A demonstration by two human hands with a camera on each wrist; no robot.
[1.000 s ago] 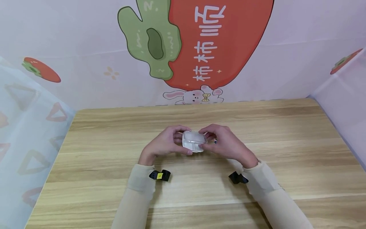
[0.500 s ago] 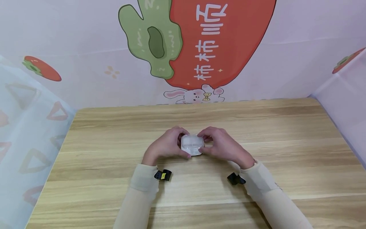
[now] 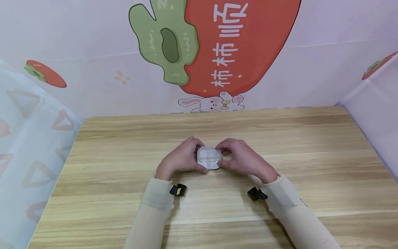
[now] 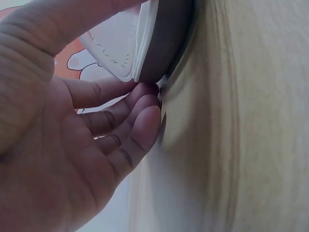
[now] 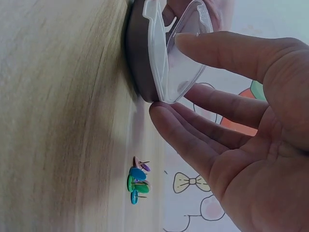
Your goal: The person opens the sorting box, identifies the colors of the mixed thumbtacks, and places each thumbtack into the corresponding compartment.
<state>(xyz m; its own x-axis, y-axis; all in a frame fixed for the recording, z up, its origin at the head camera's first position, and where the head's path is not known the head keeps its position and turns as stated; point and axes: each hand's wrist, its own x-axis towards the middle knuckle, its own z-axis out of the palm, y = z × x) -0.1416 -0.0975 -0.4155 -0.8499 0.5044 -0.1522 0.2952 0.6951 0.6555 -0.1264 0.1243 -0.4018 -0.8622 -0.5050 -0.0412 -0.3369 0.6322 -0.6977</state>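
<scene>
A small pill box (image 3: 209, 154) with a clear lid and inner dividers sits at the middle of the wooden table, between both hands. Its dark body (image 4: 166, 41) stands right at the tabletop in the left wrist view. My left hand (image 3: 184, 159) grips the left side, thumb along the front and curled fingers behind. From the right, my right hand (image 3: 245, 159) holds the box, with its thumb on the clear lid (image 5: 188, 63) and fingers at the back corner. The lid stands ajar, angled up from the white rim (image 5: 157, 58).
Several coloured thumbtacks (image 5: 138, 180) lie in a small heap on the table, beside the right hand's fingers; that hand hides them in the head view. A printed cloth wall (image 3: 99, 69) rises behind the table's far edge.
The pill box has gone from tilted to lying flatter and slightly nearer me, its lid appearing lower. Both hands moved with it, and the right hand now covers the thumbtacks in the head view.
</scene>
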